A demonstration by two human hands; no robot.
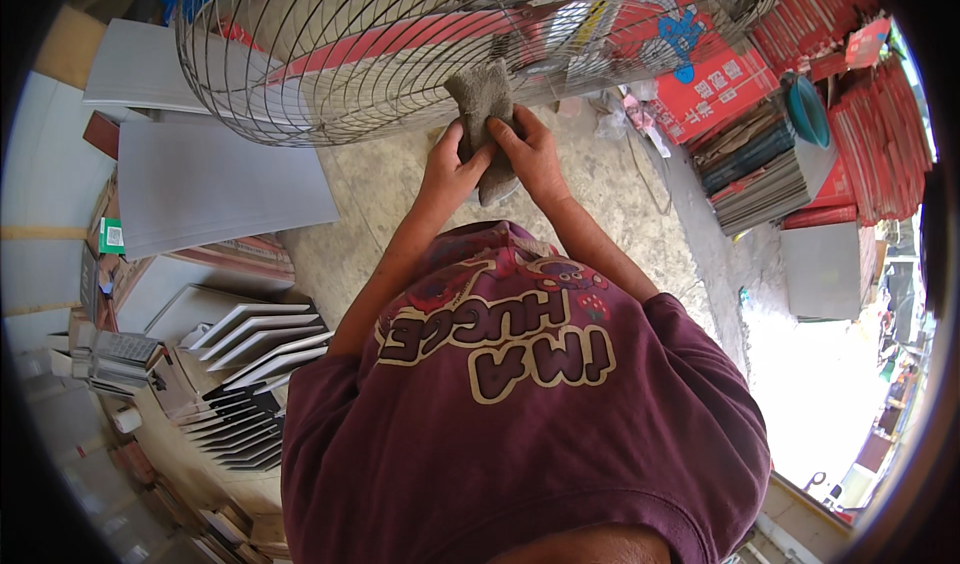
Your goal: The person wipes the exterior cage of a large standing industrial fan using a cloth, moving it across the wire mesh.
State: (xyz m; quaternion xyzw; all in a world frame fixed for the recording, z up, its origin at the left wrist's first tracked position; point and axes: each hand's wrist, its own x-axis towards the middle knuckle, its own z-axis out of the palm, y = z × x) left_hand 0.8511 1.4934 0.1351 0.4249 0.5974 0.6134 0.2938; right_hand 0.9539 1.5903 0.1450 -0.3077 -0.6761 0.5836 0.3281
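Observation:
A folded grey-brown cloth (479, 96) is held up in front of me, its lower end hanging below my fingers. My left hand (452, 167) is closed on its left side, thumb pressed toward the middle. From the other side my right hand (533, 156) pinches the same cloth with its thumb on top. Just beyond the hands is a large fan with a wire guard (330, 129) and a red blade (400, 46). The cloth's upper end overlaps the guard in view; whether it touches the wires I cannot tell.
At the left lie grey panels (215, 179), with a rack of white slabs (255, 329) below them. Right of the fan are a red printed sheet (705, 84), stacked red cartons (880, 129) and a teal basin (808, 111). Concrete floor (610, 194) spreads beneath my arms.

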